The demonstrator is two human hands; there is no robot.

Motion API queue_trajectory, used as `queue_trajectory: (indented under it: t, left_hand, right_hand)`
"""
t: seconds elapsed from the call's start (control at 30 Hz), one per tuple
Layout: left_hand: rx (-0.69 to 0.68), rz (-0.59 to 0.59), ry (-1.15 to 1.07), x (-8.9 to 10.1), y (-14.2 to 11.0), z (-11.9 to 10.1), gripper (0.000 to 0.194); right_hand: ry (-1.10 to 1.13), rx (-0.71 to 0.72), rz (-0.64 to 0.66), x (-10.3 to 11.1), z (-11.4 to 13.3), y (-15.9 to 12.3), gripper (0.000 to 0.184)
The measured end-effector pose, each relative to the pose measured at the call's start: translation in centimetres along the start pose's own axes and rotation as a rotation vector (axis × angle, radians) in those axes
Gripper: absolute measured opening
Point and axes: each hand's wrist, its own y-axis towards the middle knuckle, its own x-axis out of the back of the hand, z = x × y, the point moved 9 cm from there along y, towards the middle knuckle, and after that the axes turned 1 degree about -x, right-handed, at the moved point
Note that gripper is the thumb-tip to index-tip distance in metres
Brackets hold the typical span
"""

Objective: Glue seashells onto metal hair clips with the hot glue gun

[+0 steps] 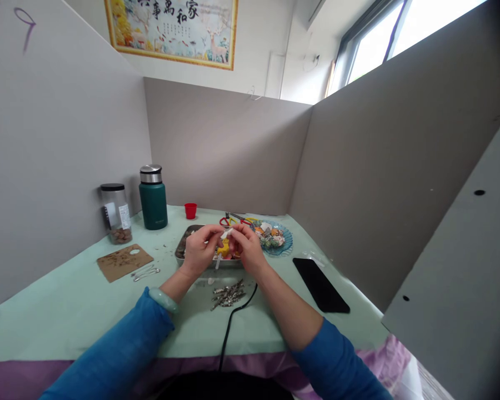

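Observation:
Above a metal tray point(179, 254), my left hand point(200, 249) and my right hand point(246, 244) meet with their fingertips pinched. Between them is a small white piece point(226, 233), held by both; its exact kind is too small to make out. Yellow and pink bits lie in the tray under my fingers, partly hidden by the hands. A white strip point(218, 261) hangs over the tray's front rim. Nearer to me, a pile of small silver metal clips point(228, 294) rests on the green tablecloth.
A blue glass plate point(289, 240) of small colourful pieces stands right of the tray, with red- and yellow-handled pliers point(233, 220) behind. A black phone point(320, 284) lies right; a green thermos point(153, 203), a jar point(117, 214), cardboard point(123, 264) and safety pins point(145, 273) left. A black cable point(229, 328) runs towards me.

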Motion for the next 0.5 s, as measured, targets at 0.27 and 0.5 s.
queue_trajectory:
  t: [0.27, 0.5]
  left_hand:
    - [0.013, 0.01, 0.009, -0.1, 0.0, -0.1, 0.013]
    - [0.152, -0.057, -0.149, 0.0, 0.1, 1.7, 0.013]
  right_hand:
    - [-0.002, 0.009, 0.001, 0.1, -0.1, 0.0, 0.022]
    - [-0.067, -0.018, -0.018, 0.4, -0.2, 0.3, 0.036]
